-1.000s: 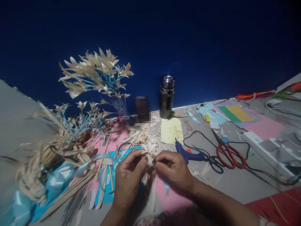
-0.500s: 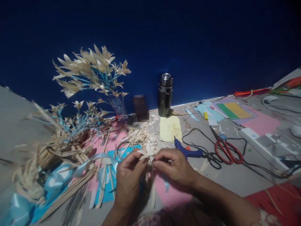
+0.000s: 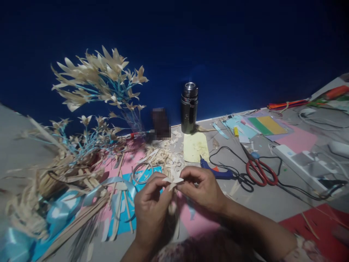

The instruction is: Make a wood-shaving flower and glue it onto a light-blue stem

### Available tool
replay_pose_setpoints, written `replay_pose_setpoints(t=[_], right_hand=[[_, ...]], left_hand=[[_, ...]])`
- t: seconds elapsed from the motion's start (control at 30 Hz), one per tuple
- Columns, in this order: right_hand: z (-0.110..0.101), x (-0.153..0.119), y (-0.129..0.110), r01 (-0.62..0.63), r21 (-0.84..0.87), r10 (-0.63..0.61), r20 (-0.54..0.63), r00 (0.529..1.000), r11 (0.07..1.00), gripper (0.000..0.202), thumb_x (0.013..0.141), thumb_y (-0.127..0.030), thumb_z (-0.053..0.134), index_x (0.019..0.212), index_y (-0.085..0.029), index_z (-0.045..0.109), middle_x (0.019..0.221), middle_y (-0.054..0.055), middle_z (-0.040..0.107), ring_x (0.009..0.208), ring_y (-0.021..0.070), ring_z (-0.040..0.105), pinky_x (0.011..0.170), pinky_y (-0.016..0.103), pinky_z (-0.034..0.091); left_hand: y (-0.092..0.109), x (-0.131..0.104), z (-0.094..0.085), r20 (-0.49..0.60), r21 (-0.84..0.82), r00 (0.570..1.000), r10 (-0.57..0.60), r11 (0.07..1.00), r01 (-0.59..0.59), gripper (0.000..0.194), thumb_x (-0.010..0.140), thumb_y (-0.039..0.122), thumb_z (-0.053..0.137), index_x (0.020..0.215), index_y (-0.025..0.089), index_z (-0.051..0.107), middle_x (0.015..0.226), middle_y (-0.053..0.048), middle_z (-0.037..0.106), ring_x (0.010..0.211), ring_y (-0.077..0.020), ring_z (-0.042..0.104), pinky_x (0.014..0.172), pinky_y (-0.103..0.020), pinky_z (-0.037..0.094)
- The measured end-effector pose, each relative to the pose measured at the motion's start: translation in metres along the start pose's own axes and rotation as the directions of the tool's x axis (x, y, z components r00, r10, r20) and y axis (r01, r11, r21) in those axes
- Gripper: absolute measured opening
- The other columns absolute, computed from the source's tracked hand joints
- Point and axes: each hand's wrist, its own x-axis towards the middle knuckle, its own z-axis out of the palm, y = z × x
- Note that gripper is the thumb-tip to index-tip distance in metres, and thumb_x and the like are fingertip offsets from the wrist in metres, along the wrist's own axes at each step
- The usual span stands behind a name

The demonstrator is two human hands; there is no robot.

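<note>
A small cream flower [image 3: 173, 179] with pointed petals is held between both hands, its face turned up toward me. My left hand [image 3: 152, 203] pinches it from the left, thumb and fingertips at its base. On the other side, my right hand [image 3: 203, 189] has thumb and forefinger closed on a petal at its right. Pale strips hang beneath the flower between the hands. Just beyond lies a heap of cream shavings [image 3: 163, 154]. A blue glue gun [image 3: 218, 171] lies right of my right hand.
Red-handled scissors [image 3: 261, 173], black cords and a white power strip [image 3: 302, 169] lie at the right. A dark flask [image 3: 189, 111] stands by the blue wall. Cream flowers on blue stems [image 3: 100, 78] rise at the left, above ribbon [image 3: 65, 207] and dry strips.
The flower has turned so its spread petals now show clearly between my fingers. My right hand has shifted slightly. The whole view has moved a little.
</note>
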Motion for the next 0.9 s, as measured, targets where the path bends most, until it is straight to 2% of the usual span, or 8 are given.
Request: replay_pose_setpoints(t=[0.13,0.27,0.47,0.6,0.73,0.83,0.9], right_hand=[[-0.001,-0.002,-0.002,-0.052,0.05,0.052,0.009,0.999,0.997,0.01,0.077,-0.027,0.073,0.075,-0.017,0.07,0.061,-0.003,0.057,0.05,0.0086,0.04,0.047,0.021,0.031],[-0.002,-0.003,-0.004,-0.064,0.091,0.064,0.005,0.998,0.994,0.009,0.074,-0.024,0.075,0.072,-0.017,0.07,0.065,0.0,0.063,0.055,0.0106,0.048,0.049,0.021,0.036],[0.0,-0.007,-0.004,-0.08,0.186,0.079,0.009,0.997,0.979,0.01,0.074,-0.022,0.076,0.068,-0.017,0.069,0.065,0.001,0.066,0.058,0.0121,0.055,0.054,0.022,0.043],[0.001,-0.008,-0.004,-0.116,0.251,0.112,0.033,0.993,0.961,0.01,0.073,-0.023,0.076,0.068,-0.017,0.07,0.063,0.001,0.064,0.06,0.013,0.057,0.053,0.022,0.043],[0.002,-0.005,-0.003,-0.185,0.302,0.177,0.055,0.983,0.935,0.005,0.071,-0.021,0.075,0.07,-0.017,0.071,0.062,-0.001,0.065,0.057,0.0118,0.057,0.051,0.021,0.044],[0.003,-0.002,-0.001,-0.24,0.338,0.212,0.116,0.97,0.91,0.009,0.077,-0.025,0.074,0.079,-0.016,0.073,0.064,0.0,0.067,0.054,0.0115,0.059,0.052,0.021,0.047],[0.004,-0.002,0.0,-0.248,0.304,0.219,0.127,0.967,0.92,0.011,0.077,-0.025,0.076,0.083,-0.015,0.074,0.068,0.001,0.069,0.058,0.012,0.061,0.052,0.021,0.047]], left_hand=[[0.004,-0.001,0.001,-0.034,0.078,0.993,0.116,0.991,-0.113,0.013,0.074,0.01,0.072,0.069,0.023,0.072,0.074,0.0,0.064,0.069,-0.0159,0.058,0.061,-0.024,0.045],[0.007,0.0,0.002,-0.066,0.094,0.977,0.203,0.976,-0.197,0.021,0.071,0.007,0.07,0.072,0.026,0.076,0.074,0.0,0.067,0.071,-0.0172,0.061,0.062,-0.025,0.046],[0.007,-0.001,0.001,-0.003,0.12,0.958,0.288,0.951,-0.285,0.028,0.073,0.003,0.07,0.078,0.03,0.076,0.073,0.002,0.068,0.07,-0.0165,0.062,0.063,-0.026,0.047],[0.008,-0.004,0.0,-0.003,0.136,0.951,0.31,0.942,-0.307,0.029,0.073,0.002,0.069,0.078,0.03,0.075,0.072,0.003,0.068,0.071,-0.0155,0.061,0.065,-0.025,0.046],[0.005,-0.003,0.001,-0.021,0.127,0.974,0.225,0.967,-0.22,0.019,0.073,0.007,0.072,0.071,0.025,0.072,0.07,0.001,0.064,0.068,-0.0158,0.057,0.063,-0.026,0.045],[0.0,-0.001,0.001,-0.081,0.023,0.996,0.03,0.999,-0.028,0.015,0.075,0.015,0.075,0.064,0.022,0.067,0.07,0.001,0.06,0.064,-0.014,0.054,0.057,-0.023,0.044],[-0.005,0.0,0.001,-0.109,-0.09,0.988,-0.109,0.991,0.1,0.019,0.075,0.02,0.078,0.062,0.02,0.064,0.071,0.002,0.058,0.064,-0.0125,0.053,0.057,-0.022,0.044]])
